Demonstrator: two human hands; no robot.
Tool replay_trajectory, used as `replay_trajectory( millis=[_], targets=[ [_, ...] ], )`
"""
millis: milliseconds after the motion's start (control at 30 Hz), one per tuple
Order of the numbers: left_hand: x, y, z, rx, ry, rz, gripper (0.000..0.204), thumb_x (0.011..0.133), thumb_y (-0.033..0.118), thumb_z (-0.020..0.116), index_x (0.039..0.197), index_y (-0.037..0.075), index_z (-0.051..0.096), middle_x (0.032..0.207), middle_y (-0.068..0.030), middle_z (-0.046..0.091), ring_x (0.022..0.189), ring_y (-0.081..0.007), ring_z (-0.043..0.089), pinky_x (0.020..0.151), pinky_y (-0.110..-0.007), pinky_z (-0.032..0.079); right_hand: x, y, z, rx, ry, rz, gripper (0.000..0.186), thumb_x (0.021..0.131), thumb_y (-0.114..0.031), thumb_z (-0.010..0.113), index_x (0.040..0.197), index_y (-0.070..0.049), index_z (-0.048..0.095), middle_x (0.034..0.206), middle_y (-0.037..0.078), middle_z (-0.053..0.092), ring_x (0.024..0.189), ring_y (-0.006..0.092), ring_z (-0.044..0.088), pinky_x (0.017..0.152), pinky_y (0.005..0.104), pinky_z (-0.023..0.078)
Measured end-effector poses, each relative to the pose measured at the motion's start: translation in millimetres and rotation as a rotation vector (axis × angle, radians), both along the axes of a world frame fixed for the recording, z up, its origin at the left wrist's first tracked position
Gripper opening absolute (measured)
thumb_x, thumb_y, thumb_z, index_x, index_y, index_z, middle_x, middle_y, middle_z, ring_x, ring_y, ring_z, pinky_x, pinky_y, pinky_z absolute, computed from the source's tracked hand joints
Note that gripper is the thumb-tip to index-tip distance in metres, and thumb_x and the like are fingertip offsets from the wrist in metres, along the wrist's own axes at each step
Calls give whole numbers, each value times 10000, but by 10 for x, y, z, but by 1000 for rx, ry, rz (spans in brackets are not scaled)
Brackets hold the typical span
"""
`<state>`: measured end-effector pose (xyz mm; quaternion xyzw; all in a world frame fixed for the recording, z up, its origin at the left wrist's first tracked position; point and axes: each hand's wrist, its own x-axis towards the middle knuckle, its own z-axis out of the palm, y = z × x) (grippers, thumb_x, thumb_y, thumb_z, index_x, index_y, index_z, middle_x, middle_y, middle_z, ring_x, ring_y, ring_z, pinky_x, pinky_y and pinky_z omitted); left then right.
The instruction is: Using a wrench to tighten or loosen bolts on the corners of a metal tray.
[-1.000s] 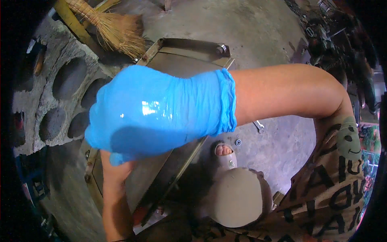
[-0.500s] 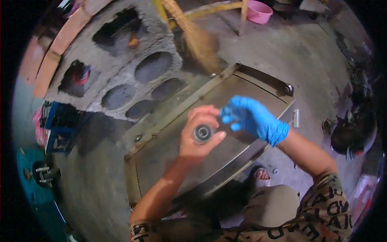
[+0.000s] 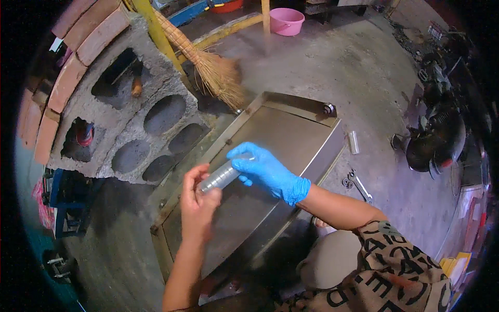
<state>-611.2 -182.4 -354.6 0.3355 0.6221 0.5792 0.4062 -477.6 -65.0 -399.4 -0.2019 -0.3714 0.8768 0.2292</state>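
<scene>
A clear plastic tube [image 3: 219, 177] with a stack of round metal rings inside, which look like bearings, is held slantwise above a metal-topped low table [image 3: 296, 134]. My left hand [image 3: 199, 204], bare, has its fingers closed around the tube's lower left end. At the upper right end, my right hand [image 3: 269, 174] in a blue glove grips the tube between thumb and fingers. The glove hides that end in part, so whether it is capped I cannot tell.
On the floor right of the table lie a wrench [image 3: 362, 189], small bearings [image 3: 347, 182] and another clear tube [image 3: 353, 142]. A straw broom [image 3: 215, 73] leans beyond the table. A concrete block with holes [image 3: 122, 127] stands left, a pink basin [image 3: 287, 22] far back.
The tube has tipped from end-on to lying sideways, and both hands have shifted left in view. My right hand, earlier apart from the tube's ringed end, now grips one end. The view has shifted.
</scene>
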Motion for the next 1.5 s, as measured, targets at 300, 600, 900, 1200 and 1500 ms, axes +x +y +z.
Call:
replay_trajectory(
  millis=[300,600,900,1200,1500],
  targets=[
    [-56,-54,-318,-29,-687,144,263,926,159,432,1087,-34,507,1060,-115,555,937,-194,579,793,-329,517,39,-76,202,1072,-344,-239,324,776,-175,636,1047,-36,526,944,144,540,835,280,565,742,338,461],
    [31,-25,-20,27,-588,116,377,843,2,458,1201,-109,417,1189,-189,469,1077,-276,502,956,-425,438,199,112,-125,602,-314,-237,242,840,-167,588,1035,-37,530,891,50,567,812,135,538,729,278,455],
    [-58,-51,28,76,-683,84,308,866,1,427,1157,-98,452,1113,-152,495,1034,-245,520,936,-417,462,159,72,-95,289,-210,-125,245,846,-163,594,1058,-67,516,858,29,559,685,94,528,596,227,444],
    [-114,-32,-129,97,-705,48,322,848,-6,462,1165,-60,451,1139,-148,484,1050,-237,510,919,-383,470,95,48,247,777,-292,-224,307,787,-140,644,1045,-6,545,955,96,568,877,154,548,775,283,449],
    [-171,-77,-210,86,-840,4,343,823,-17,463,1162,-74,450,1152,-170,495,1049,-258,521,908,-368,477,101,-45,464,1216,-315,-263,303,782,-133,652,1041,-8,556,958,108,577,847,165,565,757,280,456]
  ],
)
